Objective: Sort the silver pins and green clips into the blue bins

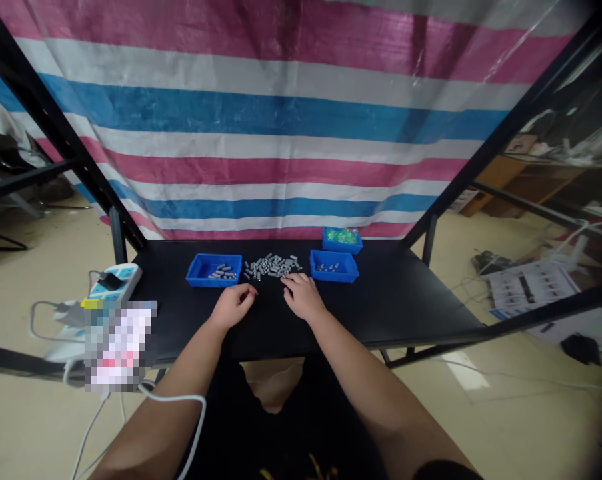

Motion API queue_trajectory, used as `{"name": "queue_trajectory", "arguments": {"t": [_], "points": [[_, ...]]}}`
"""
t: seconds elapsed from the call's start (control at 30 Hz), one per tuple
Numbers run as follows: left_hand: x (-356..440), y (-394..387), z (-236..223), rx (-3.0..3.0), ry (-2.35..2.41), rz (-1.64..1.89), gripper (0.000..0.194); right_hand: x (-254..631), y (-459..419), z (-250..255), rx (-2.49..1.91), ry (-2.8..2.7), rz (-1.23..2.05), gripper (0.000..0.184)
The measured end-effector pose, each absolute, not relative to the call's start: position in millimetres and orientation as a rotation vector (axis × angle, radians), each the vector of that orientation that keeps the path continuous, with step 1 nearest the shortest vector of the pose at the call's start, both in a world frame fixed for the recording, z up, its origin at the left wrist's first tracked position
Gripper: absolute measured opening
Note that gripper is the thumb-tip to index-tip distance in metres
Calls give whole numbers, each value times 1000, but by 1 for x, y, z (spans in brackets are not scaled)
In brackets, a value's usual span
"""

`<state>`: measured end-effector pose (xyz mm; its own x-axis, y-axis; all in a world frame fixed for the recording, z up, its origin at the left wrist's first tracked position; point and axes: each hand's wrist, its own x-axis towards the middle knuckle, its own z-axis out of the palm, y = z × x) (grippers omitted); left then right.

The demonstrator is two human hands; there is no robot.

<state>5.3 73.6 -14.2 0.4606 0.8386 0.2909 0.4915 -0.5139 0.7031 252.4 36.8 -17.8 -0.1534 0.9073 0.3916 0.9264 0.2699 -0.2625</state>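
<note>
Grey metal cylinders (271,265), heaped between blue plastic trays (195,279): your left hand (233,305) curled, hold unclear; right hand (303,297) half-open, empty.

- Rectangular blue plastic tray (213,271): smooth moulded walls, slightly glossy
- Small grey cylindrical pieces (272,265): dull, metallic-looking finish
- Flat black counter (405,300): smooth, matt top
- Striped pink, white and blue woven plastic tarpaulin (261,113): creased, faint sheen
- Black metal frame (45,113): matt paint
- White plastic power strip (115,281): smooth, glossy casing
</note>
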Motion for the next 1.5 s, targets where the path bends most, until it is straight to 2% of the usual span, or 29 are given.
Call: {"name": "queue_trajectory", "arguments": {"t": [0.3, 0.5, 0.73, 1.03, 1.23, 1.5], "points": [[5, 75, -14, 2181, 1104, 860, 23, 260, 36, -16, -1524, -1952, -84, 28], [5, 74, -12, 2190, 1112, 851, 22, 273, 32, -9, -1730, -1533, -316, 32], [6, 73, -10, 2175, 1110, 840, 22, 281, 33, -13, -1847, -1283, -352, 32], [5, 73, -11, 2163, 1102, 856, 21, 283, 34, -16, -1892, -1274, -320, 34], [5, 75, -15, 2167, 1099, 852, 22, 267, 33, -12, -1620, -1700, -171, 35], [6, 75, -16, 2164, 1094, 871, 22, 248, 45, -25, -2013, -1781, -112, 51]]}}
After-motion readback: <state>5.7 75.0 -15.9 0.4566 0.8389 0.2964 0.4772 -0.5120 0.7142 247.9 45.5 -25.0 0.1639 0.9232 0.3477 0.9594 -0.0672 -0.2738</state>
